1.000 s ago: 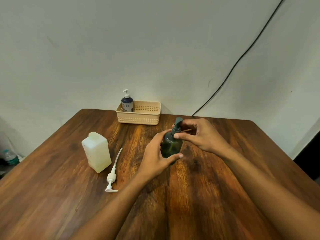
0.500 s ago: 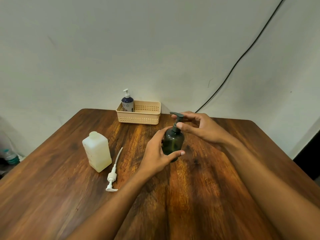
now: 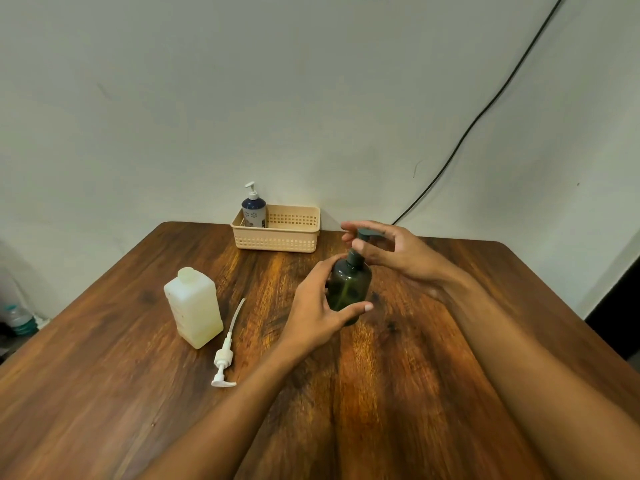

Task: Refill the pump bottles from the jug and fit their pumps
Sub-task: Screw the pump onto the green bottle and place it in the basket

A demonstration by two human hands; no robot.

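Observation:
A dark green pump bottle (image 3: 349,289) stands upright on the wooden table (image 3: 398,375), its dark pump (image 3: 360,245) seated in the neck. My left hand (image 3: 320,310) wraps the bottle's body from the left. My right hand (image 3: 391,249) pinches the pump's stem and head from the right. A white square jug (image 3: 194,308), without a cap, stands to the left. Beside it lies a loose white pump (image 3: 227,351) with its tube pointing away from me. A blue-and-white pump bottle (image 3: 254,211) stands in the left end of a beige basket (image 3: 277,237).
The basket sits at the table's far edge against a pale wall. A black cable (image 3: 485,112) runs down the wall at the right. A small water bottle (image 3: 19,318) stands on the floor beyond the table's left edge.
The green bottle has been lifted and shifted slightly away from me. My right hand went from the pump collar up to the stem and head, which now stands taller.

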